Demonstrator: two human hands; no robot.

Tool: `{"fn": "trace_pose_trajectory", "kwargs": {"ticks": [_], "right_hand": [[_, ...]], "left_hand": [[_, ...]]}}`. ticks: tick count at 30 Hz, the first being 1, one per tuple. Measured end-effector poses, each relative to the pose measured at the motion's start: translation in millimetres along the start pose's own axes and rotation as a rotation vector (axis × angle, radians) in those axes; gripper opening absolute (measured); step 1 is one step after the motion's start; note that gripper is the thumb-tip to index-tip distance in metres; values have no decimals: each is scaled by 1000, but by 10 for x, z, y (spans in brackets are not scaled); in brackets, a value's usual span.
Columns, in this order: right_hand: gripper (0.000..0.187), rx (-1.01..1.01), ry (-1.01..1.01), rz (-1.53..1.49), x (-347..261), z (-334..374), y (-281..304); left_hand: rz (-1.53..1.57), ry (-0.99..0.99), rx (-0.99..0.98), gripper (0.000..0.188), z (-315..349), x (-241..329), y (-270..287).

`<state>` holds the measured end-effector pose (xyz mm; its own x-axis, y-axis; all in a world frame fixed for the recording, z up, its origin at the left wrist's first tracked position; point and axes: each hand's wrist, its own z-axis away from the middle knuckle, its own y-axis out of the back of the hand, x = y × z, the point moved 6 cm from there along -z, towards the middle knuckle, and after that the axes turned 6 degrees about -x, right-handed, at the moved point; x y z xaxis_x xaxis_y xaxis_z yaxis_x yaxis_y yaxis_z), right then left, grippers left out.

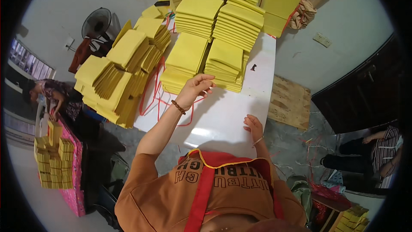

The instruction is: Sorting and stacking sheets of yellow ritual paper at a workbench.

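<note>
Stacks of folded yellow sheets [184, 53], paper or cloth I cannot tell, stand in two columns on the white table [206, 129]. At their near edge hovers my left hand [197, 90], wearing a brown bead bracelet. Its fingers are loosely bent and apart, with nothing visible in them. Over the table's right side, my right hand [254, 124] has a thin bracelet at the wrist. Its half-curled fingers also show nothing held. Red ribbon [158, 103] lies in loops on the tabletop left of my left hand.
More yellow bundles [124, 60] lean in a tilted heap at the left, and tall yellow piles [277, 6] stand at the back. A small black object [253, 67] lies on the table. One person [56, 99] bends over a pink-covered table [73, 159]; another [377, 150] is at right.
</note>
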<state>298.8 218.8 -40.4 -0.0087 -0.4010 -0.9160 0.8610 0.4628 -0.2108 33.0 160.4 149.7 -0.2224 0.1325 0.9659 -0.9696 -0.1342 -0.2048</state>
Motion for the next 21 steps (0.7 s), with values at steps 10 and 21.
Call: {"fn": "trace_pose_trajectory", "kwargs": {"ticks": [10, 21], "right_hand": [[25, 85, 62, -126, -110, -171, 68], [23, 156, 43, -91, -407, -566, 380]], "left_hand": [[-360, -197, -14, 28, -1014, 1067, 162], [-563, -517, 292, 21, -2056, 1815, 1032]]}}
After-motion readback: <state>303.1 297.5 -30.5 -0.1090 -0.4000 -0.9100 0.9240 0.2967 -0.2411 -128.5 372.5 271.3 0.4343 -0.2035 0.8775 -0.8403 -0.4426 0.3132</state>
